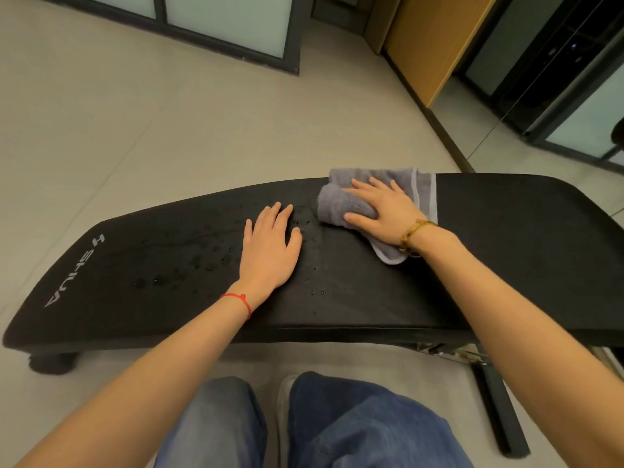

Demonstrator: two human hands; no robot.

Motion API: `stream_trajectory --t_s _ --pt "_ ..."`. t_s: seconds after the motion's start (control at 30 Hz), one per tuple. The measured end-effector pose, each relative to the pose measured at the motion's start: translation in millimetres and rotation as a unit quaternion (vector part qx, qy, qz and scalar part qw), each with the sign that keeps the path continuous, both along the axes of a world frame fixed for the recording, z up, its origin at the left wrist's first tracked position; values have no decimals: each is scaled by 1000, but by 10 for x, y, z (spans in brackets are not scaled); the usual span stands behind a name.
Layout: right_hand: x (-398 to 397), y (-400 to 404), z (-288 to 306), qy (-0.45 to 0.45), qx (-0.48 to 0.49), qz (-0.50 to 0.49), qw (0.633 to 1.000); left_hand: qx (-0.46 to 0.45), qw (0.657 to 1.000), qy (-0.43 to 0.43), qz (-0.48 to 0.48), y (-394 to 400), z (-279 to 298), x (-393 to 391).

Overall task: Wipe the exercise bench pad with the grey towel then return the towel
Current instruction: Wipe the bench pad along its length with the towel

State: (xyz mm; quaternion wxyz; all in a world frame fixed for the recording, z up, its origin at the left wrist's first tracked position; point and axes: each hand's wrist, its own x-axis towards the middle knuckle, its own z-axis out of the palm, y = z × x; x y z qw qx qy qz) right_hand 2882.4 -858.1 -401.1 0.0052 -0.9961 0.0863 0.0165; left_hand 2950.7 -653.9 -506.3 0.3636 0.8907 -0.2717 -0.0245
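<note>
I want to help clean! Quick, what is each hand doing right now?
Left hand: open, resting flat on the bench pad, holding nothing.
Right hand: fingers straight, pressing the grey towel down on the pad.

The counter (489, 251) is laid crosswise before the person's legs (337, 427), on the floor (135, 123). The towel (341, 201) is spread on its far edge under the right hand (381, 207); the left hand (270, 248) is laid flat just left of it, and droplets (175, 278) are scattered further left.

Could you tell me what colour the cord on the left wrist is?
Red cord, seen in the head view.
</note>
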Motion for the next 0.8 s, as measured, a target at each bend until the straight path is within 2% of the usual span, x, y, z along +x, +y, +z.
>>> stream_trajectory --t_s 0.13,0.23,0.33,0.43,0.53,0.7,0.8 --pt "-761 462 -13 -2 14 108 994 -5 1000 -6 -5 7 -22 8" --pt "-1233 520 68 17 18 132 991 -9 1000 -3 -4 2 -30 10" --pt "-1003 183 171 8 41 98 994 -3 1000 -4 -3 -2 -25 -5" --pt "-358 -219 196 -23 26 -5 999 0 1000 -1 -1 -3 -12 -2" --pt "-15 -108 66 -8 -8 -51 999 1 1000 0 2 -5 -10 -3" --pt "-891 486 -7 -6 6 110 994 -11 1000 -4 -4 7 -19 7" --pt "-1126 420 112 19 33 107 994 -9 1000 -1 -3 3 -20 6"
